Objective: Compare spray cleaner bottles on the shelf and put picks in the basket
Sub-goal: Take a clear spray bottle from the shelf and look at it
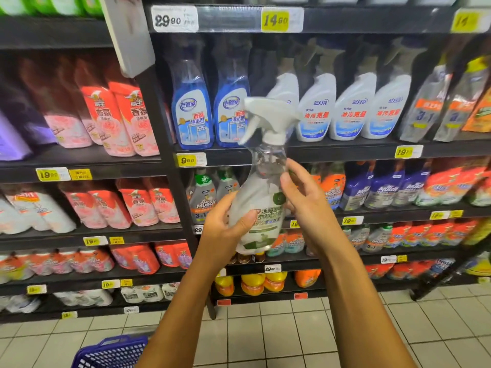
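While both hands are on it, the clear spray bottle (259, 197) is off the shelf and held up in front of the black shelving (170, 144), level with the second and third boards from the top. Left hand (225, 227) wraps the lower body, thumb pressed across the label; right hand (305, 200) cups the far side near the shoulder, fingers partly curled, contact with the plastic likely but not certain from this angle.

Handling, judged: thin clear plastic body, stiff enough to hold shape but it would give under a hard squeeze. Liquid level cannot be read (upper part looks see-through, lower part is covered by the label), so weight is unknown; a full bottle would be bottom-heavy. The glossy label looks slick. Best holds: the narrow neck under the white trigger head (268, 118), or the waisted body where the left hand sits now. Keep off the trigger lever.

Containers: the blue basket (111, 351) is at the bottom edge of the view, on or just above the tiled floor (292, 328), well apart from the bottle. Only its rim and mesh wall show; contents cannot be seen. Blue glass-cleaner bottles (192, 112) and white spray bottles (353, 107) stand along the front edge of the upper board.
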Tool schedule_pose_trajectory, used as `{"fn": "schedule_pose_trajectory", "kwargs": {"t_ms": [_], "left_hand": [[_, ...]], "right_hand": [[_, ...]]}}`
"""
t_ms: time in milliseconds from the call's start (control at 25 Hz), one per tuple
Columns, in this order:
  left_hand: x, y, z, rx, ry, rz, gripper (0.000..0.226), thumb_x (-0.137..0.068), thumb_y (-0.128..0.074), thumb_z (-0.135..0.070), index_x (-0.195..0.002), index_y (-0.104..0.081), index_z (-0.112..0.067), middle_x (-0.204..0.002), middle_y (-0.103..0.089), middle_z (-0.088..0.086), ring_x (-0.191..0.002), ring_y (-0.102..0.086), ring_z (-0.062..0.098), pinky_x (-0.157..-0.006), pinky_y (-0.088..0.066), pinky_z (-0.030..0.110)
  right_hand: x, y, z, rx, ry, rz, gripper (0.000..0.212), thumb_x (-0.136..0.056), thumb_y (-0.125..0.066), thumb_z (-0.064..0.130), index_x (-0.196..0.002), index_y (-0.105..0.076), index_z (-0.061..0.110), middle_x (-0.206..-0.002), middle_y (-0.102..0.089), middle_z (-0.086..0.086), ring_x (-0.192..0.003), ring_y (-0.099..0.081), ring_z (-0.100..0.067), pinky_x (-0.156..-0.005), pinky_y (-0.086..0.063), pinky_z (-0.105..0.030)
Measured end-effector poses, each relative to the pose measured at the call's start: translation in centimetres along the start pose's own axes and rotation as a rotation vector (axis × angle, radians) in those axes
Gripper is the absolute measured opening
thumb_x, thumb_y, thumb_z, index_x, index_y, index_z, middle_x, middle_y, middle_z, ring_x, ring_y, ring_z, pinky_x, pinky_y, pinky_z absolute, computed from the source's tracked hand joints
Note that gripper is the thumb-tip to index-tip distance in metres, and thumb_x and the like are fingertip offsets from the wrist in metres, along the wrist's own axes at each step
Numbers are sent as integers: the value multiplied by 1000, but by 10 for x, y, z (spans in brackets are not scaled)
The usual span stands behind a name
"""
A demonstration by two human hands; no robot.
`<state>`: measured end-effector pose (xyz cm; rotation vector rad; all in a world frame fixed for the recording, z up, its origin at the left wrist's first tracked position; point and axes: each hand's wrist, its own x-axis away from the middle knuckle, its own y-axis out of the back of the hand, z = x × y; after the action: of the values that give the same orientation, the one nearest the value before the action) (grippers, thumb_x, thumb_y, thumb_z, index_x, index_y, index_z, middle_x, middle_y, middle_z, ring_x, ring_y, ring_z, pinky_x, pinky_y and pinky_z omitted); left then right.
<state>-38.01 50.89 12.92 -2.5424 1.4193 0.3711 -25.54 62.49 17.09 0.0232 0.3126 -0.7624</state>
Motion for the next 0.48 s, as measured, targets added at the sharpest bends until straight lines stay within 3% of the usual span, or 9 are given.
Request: {"fn": "schedule_pose_trajectory", "kwargs": {"t_ms": [120, 280, 400, 480], "left_hand": [[-21, -4, -11, 188, 54, 56, 28, -89, -61, -23, -116, -64, -17, -108, -74, 7, -99, -72, 24, -74, -58, 28], [-52, -11, -22, 234, 60, 25, 24, -88, -61, -27, -110, -70, -23, -109, -74, 9, -102, -71, 26, -76, -58, 30], [-73, -18, -27, 280, 49, 32, 29, -88, -61, -29, -115, -68, -20, -117, -71, 13, -111, -66, 32, -87, -56, 41], [-86, -24, -29, 380, 83, 33, 36, -89, -58, -27, -122, -64, -15, -125, -66, 17, -118, -61, 35, -97, -50, 48]], "right_hand": [[-23, 8, 16, -73, -18, -2, 42, -97, -58, 27, -138, -55, 20, -125, -69, -1, -116, -65, -18, -94, -53, -35], [-52, 24, 38, -88, -8, 35, 32, -97, -59, 24, -129, -62, 27, -113, -74, 4, -101, -70, -10, -78, -54, -23], [-70, 34, 51, -95, 36, 61, 23, -97, -60, 20, -116, -65, 30, -93, -77, 9, -84, -71, -5, -70, -54, -18], [-81, 38, 60, -74, 63, 77, 21, -97, -61, 20, -115, -65, 27, -91, -77, 6, -84, -72, -8, -68, -55, -20]]}}
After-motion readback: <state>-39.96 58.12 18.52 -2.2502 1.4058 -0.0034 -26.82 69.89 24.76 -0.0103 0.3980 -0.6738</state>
